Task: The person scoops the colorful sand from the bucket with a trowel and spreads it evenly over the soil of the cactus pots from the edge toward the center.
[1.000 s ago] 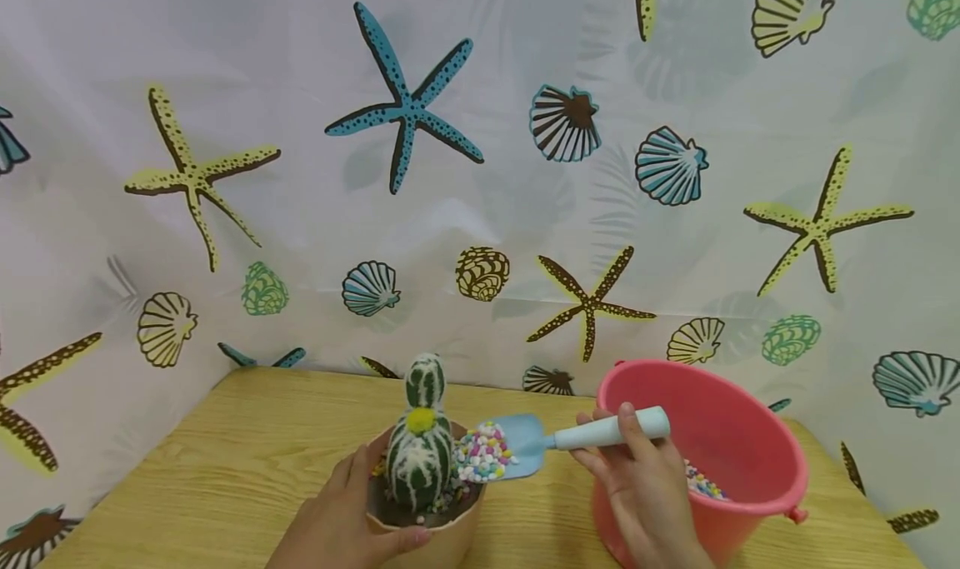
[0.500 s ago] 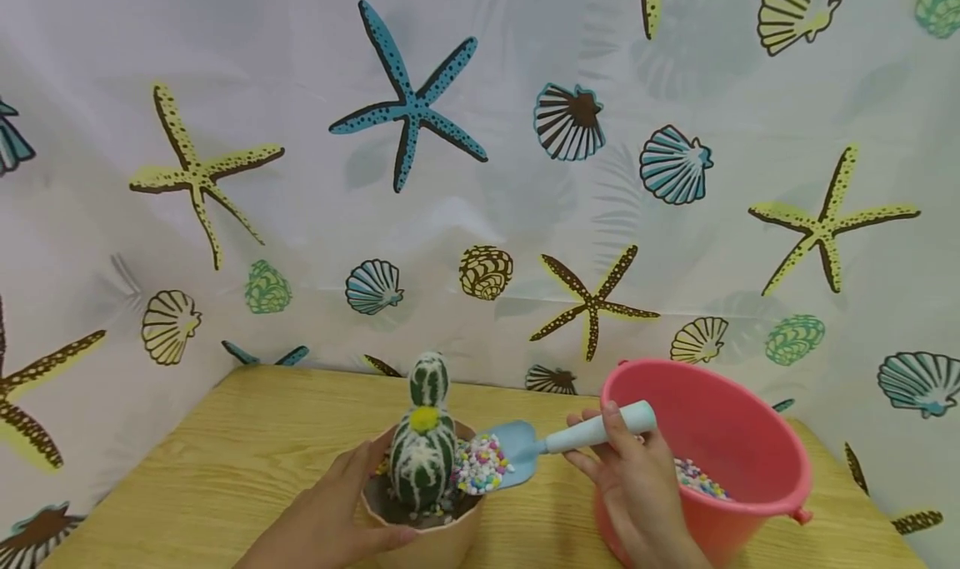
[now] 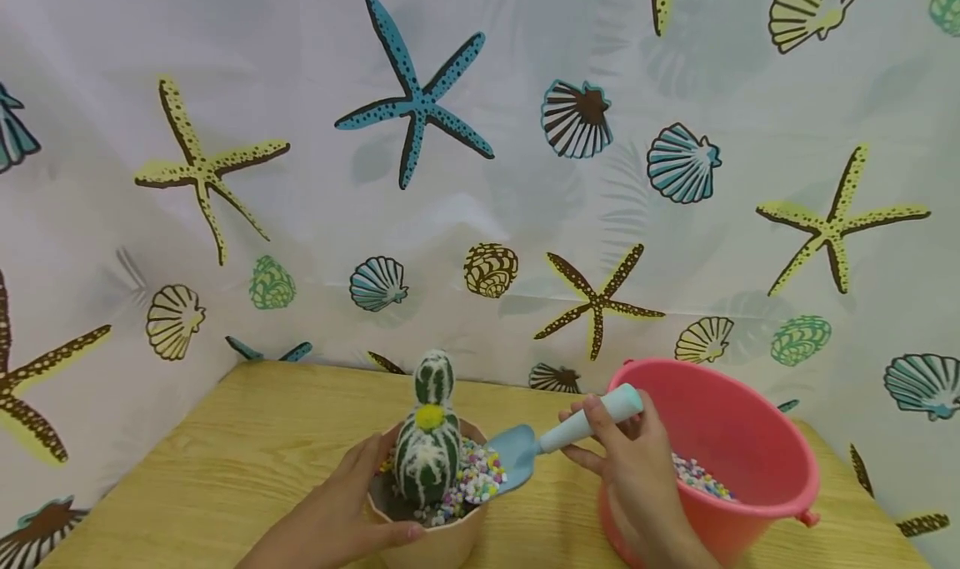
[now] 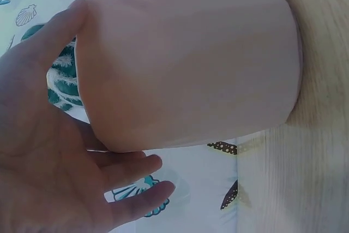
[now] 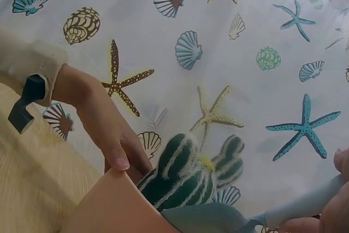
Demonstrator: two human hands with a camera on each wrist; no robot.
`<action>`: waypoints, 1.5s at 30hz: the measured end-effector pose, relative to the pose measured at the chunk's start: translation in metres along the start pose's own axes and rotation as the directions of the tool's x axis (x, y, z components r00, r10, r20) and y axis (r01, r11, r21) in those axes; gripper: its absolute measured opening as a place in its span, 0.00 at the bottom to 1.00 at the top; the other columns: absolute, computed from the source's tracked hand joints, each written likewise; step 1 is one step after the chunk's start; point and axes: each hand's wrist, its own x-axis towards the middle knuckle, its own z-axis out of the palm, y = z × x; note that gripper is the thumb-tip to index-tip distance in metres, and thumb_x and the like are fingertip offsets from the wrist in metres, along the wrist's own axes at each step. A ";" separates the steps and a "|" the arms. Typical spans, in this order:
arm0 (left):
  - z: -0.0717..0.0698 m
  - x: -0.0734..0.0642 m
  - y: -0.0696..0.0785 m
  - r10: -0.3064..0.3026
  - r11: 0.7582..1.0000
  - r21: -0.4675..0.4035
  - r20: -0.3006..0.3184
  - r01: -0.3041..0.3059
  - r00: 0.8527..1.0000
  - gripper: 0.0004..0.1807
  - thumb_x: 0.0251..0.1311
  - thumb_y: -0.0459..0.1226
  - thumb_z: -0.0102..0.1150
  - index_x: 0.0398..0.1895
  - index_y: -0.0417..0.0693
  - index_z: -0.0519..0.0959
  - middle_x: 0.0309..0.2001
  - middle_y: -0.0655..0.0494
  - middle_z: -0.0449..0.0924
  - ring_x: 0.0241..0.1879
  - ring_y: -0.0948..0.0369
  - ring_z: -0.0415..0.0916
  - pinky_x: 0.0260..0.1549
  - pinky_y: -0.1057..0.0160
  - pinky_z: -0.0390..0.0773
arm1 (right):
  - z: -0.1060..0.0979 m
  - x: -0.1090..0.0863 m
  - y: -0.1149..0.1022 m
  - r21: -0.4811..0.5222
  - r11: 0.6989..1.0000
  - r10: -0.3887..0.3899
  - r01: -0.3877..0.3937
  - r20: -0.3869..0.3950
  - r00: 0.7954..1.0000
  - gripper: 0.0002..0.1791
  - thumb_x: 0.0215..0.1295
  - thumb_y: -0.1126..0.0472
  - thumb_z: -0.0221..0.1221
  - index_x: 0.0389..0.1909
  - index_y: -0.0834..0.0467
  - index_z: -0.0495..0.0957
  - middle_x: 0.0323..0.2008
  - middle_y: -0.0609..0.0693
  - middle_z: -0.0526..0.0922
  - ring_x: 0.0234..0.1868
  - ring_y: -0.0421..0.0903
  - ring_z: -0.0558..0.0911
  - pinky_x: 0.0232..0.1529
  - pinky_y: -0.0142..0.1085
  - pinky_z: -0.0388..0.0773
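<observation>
Right grip [image 3: 636, 465] clamped on blue trowel [image 3: 516, 456], left grip [image 3: 341, 502] clasped round peach pot [image 3: 450, 544] with cactus [image 3: 426, 466] and pebbles [image 3: 481, 474]

Cactus [image 3: 427, 461] in pot [image 3: 442, 546], left of bucket [image 3: 738, 423]

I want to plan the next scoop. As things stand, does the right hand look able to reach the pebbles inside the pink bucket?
Probably yes: the right hand is near the pink bucket, whose open mouth shows the pebbles. But the hand holds the blue shovel, its blade at the pot.
</observation>
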 end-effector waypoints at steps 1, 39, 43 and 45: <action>0.000 0.000 -0.001 0.009 1.000 -0.005 0.008 -0.009 1.000 0.60 0.49 0.59 0.66 0.76 0.45 0.43 0.72 0.33 0.47 0.65 0.32 0.57 0.53 0.32 0.66 | 0.000 0.000 -0.001 -0.010 1.000 -0.008 0.008 0.004 1.000 0.18 0.68 0.57 0.56 0.49 0.60 0.61 0.44 0.53 0.78 0.45 0.48 0.84 0.44 0.52 0.81; 0.008 0.001 0.004 -0.092 0.996 -0.011 -0.018 0.092 0.996 0.63 0.46 0.63 0.66 0.76 0.44 0.42 0.72 0.34 0.47 0.62 0.31 0.61 0.50 0.32 0.69 | 0.022 0.010 -0.004 -0.191 0.951 -0.225 0.242 0.108 0.968 0.15 0.65 0.63 0.60 0.47 0.64 0.67 0.42 0.63 0.79 0.38 0.48 0.85 0.34 0.43 0.84; 0.010 0.003 0.009 -0.164 0.985 0.051 -0.026 0.165 0.986 0.67 0.43 0.66 0.65 0.75 0.36 0.42 0.70 0.29 0.49 0.58 0.29 0.64 0.48 0.32 0.70 | 0.020 0.011 -0.008 -0.214 0.946 -0.226 0.245 0.106 0.968 0.16 0.65 0.63 0.60 0.48 0.63 0.67 0.42 0.63 0.78 0.38 0.48 0.85 0.34 0.43 0.84; 0.011 0.004 0.010 -0.186 0.979 0.077 -0.024 0.187 0.982 0.69 0.42 0.67 0.65 0.74 0.33 0.42 0.69 0.27 0.49 0.57 0.28 0.65 0.48 0.32 0.70 | 0.019 0.013 -0.010 -0.234 0.932 -0.261 0.277 0.100 0.960 0.16 0.65 0.62 0.59 0.48 0.63 0.67 0.41 0.63 0.78 0.39 0.50 0.85 0.34 0.42 0.84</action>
